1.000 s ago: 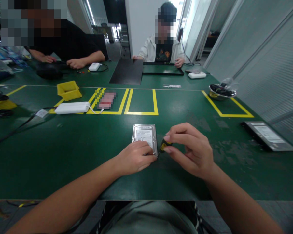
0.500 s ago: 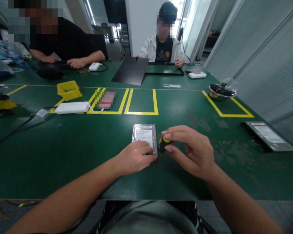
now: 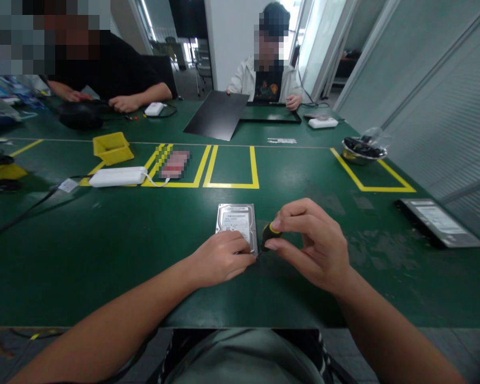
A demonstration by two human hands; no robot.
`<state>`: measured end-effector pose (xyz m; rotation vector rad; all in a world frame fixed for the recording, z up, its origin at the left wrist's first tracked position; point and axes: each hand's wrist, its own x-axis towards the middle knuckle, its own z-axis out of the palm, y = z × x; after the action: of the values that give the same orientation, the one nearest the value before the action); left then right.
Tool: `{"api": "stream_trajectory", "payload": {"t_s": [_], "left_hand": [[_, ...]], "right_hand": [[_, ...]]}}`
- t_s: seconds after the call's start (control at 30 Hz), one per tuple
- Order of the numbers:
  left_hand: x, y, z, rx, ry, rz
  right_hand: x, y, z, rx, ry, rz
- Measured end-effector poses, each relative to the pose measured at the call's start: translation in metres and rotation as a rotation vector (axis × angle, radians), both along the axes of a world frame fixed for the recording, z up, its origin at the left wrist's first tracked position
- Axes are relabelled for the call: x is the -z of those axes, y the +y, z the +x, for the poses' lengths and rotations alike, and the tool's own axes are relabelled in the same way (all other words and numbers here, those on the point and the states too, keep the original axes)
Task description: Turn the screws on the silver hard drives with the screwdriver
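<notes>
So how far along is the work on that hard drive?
Early on, it seems. The drive lies flat on the table, lid on. The left hand pins its near end while the right hand holds a screwdriver at its near right corner. No loose screws show.

In the lower centre of the frame, your left hand rests on the near end of the hard drive, which lies on the table. Just right of it, your right hand pinches the screwdriver. A tray sits upper left.
</notes>
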<state>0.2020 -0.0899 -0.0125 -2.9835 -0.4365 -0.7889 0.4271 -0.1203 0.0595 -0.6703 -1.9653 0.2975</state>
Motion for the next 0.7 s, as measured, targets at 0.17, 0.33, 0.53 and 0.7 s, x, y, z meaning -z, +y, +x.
{"api": "stream_trajectory", "payload": {"t_s": [0.17,0.33,0.53,0.7], "left_hand": [[0.0021,0.0007,-0.0003,0.008,0.015,-0.029],[0.0014,0.0005,0.0005,0.006,0.002,-0.017],[-0.0014,-0.0001,0.0007,0.003,-0.012,0.010],[-0.0002,0.0006,0.0000,0.016,0.016,-0.028]], "right_hand": [[-0.0024,-0.0006,-0.0010,-0.048,-0.018,-0.013],[-0.0050,-0.0017,-0.0024,-0.055,-0.042,0.003],[-0.0012,-0.0008,-0.0013,0.015,0.004,0.008],[-0.0011,-0.0009,-0.0003,-0.014,0.004,-0.019]]}}
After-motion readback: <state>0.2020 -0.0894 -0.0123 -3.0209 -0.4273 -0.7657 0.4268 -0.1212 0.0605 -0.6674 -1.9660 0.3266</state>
